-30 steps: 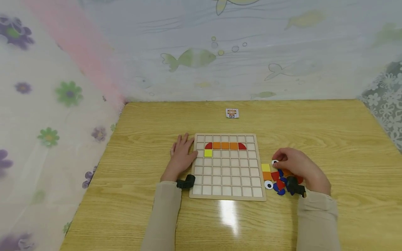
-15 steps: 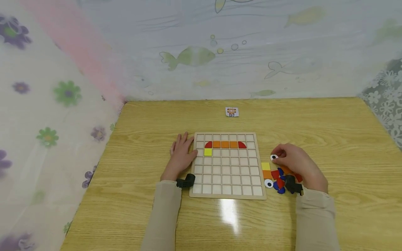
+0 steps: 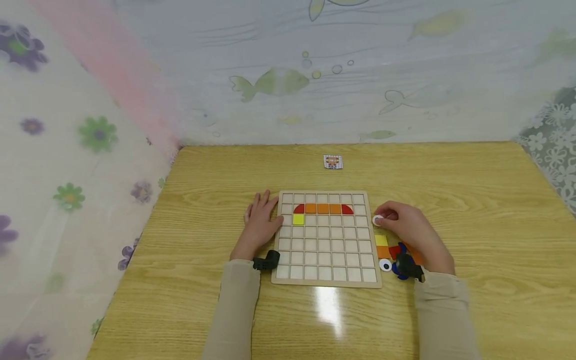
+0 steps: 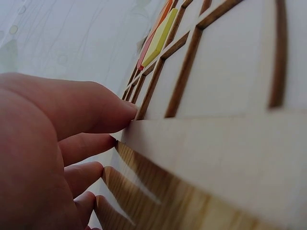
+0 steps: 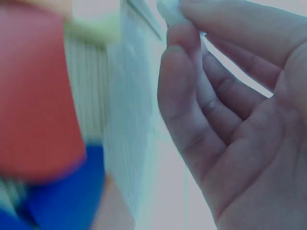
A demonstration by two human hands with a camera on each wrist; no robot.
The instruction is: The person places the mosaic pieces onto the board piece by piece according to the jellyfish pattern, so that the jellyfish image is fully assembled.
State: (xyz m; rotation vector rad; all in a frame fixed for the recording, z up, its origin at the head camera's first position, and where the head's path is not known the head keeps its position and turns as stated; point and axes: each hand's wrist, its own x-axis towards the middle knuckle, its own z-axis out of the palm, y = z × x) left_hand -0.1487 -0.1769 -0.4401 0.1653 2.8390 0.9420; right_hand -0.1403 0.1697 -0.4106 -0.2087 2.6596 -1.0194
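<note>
My left hand (image 3: 261,222) lies at the left edge of a wooden grid board (image 3: 274,277), thumb on its rim and the other fingers spread on the table beside it. In the board's second row sit orange square tiles (image 3: 322,209) with a red rounded tile (image 3: 299,209) at either end; a yellow square tile (image 3: 298,219) lies below the left one. Between thumb and fingertips my right hand (image 3: 411,227) pinches a white round eye tile (image 3: 375,220), near the board's right edge. In the right wrist view the eye tile (image 5: 170,10) shows only partly at the top.
Right of the board lie a yellow tile (image 3: 380,240), an orange tile (image 3: 382,252), another eye tile (image 3: 385,265) and red and blue pieces, partly hidden under the right wrist. A small picture card (image 3: 333,162) lies behind the board. A patterned wall covering (image 3: 288,115) borders the table's back.
My right hand has lifted the eye tile from beside the loose pieces and moved left with it to the board's right edge. The left hand has stayed in place.
</note>
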